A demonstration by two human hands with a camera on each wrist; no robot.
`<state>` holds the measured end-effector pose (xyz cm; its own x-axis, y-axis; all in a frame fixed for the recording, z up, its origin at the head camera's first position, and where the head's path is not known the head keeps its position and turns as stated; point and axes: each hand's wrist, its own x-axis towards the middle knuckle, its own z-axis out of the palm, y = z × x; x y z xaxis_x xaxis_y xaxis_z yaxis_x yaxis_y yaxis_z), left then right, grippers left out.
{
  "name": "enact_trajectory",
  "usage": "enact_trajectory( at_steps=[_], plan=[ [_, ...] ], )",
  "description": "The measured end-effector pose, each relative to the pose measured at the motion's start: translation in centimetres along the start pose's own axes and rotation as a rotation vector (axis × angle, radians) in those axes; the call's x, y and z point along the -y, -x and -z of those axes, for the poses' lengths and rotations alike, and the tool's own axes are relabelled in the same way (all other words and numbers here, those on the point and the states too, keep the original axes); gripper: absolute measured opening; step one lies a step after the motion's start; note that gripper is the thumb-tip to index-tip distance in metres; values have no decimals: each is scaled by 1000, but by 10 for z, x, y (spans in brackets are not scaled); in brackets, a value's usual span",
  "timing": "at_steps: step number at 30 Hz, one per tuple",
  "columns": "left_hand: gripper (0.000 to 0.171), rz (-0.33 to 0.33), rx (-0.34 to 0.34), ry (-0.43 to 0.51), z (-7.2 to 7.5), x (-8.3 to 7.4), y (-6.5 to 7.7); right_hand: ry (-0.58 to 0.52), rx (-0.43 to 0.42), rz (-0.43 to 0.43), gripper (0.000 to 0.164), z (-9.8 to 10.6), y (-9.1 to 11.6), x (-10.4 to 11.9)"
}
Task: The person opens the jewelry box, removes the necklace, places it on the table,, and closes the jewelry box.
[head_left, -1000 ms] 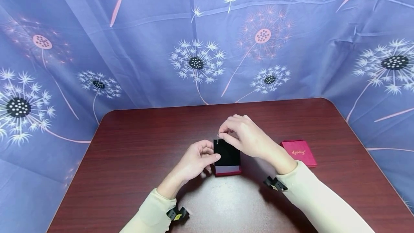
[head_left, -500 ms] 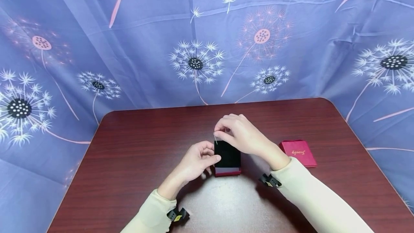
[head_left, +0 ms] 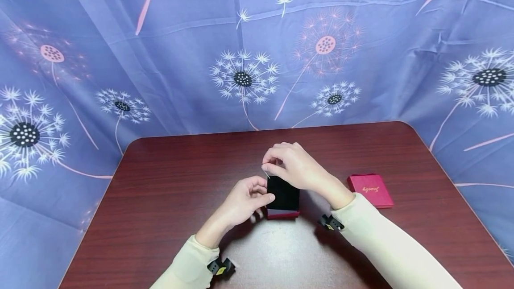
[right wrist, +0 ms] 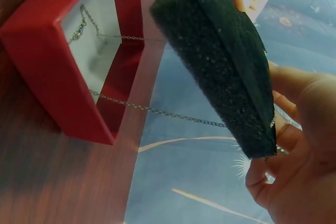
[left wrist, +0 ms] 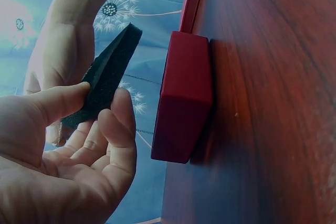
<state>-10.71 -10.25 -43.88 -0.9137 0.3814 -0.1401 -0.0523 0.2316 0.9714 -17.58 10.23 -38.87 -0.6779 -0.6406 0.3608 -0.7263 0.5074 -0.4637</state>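
A black foam jewelry pad (head_left: 283, 193) is tilted above the open red box base (head_left: 286, 215). My left hand (head_left: 244, 200) pinches its left edge, thumb on the velvety face and fingers behind. At the pad's far left corner, my right hand (head_left: 297, 164) pinches a thin silver chain (head_left: 266, 172) between thumb and fingers. In the right wrist view, the necklace chain (right wrist: 181, 116) runs from the pad's underside down into the box, where its clasp (right wrist: 79, 31) lies against the white inside. Whether a pendant hangs on the chain is hidden.
The red lid (head_left: 371, 190) with gold "Jewelry" lettering lies on the table to the right, beside my right forearm. A brown wood-grain table (head_left: 168, 182) bears everything. Blue dandelion-print cloth (head_left: 180, 48) hangs behind and at both sides.
My right hand has moved left with the chain, drawing it to the pad's left corner. The pad's near edge has come down slightly over the box. My left hand keeps its grip.
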Motion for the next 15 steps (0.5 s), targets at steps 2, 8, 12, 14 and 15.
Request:
enact_trajectory(
  at_steps=[2, 8, 12, 14, 15],
  plan=[
    [24, -7, 2, -5, 0, 1, 0, -5, -7, -12, 6, 0, -1, 1],
    [20, -33, 6, -16, 1, 2, -1, -29, -7, -116, 7, -1, -1, -1],
    [20, -31, 3, -18, 2, 2, -1, -51, 8, -208, 7, 0, 0, -2],
    [20, -29, -2, -20, 2, 1, -1, -61, 15, -248, 7, 1, 1, -3],
    [20, -28, -4, -20, 2, 1, -1, -69, 19, -266, 7, 2, 1, -3]
  ],
)
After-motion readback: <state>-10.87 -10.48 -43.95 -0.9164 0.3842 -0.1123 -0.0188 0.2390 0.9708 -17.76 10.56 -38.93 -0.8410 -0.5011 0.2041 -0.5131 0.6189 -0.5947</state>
